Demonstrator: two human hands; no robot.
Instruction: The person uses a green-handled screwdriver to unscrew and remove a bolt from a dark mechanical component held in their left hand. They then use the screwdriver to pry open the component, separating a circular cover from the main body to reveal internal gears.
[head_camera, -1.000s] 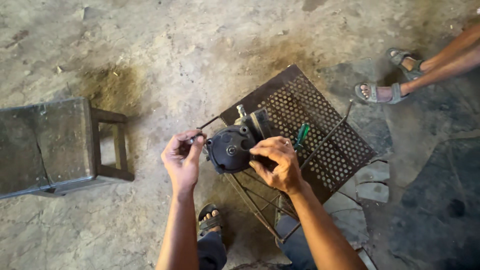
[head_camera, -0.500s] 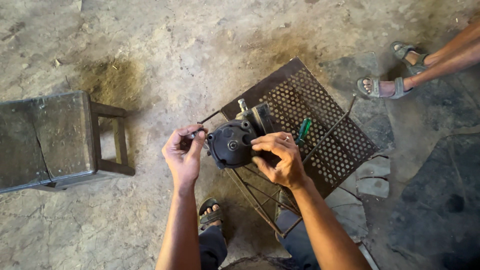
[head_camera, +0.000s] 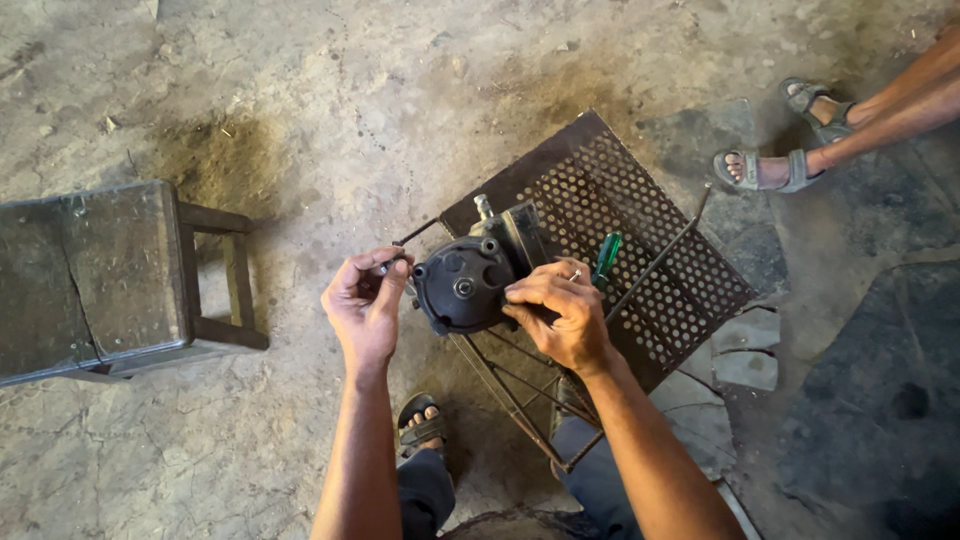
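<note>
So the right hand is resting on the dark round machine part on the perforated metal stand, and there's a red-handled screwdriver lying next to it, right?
Not quite: the head view shows the screwdriver has a green handle, not red. The rest holds: the right hand rests on the dark round machine part, which sits on the perforated metal stand, with the screwdriver lying beside it.

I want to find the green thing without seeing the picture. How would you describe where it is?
Look for the rusty metal stand with holes on the concrete floor. On its top, just beyond the person's right hand and beside the round black machine part, lies a screwdriver. Its bright green handle is the only green among dark, rusty metal.
</note>
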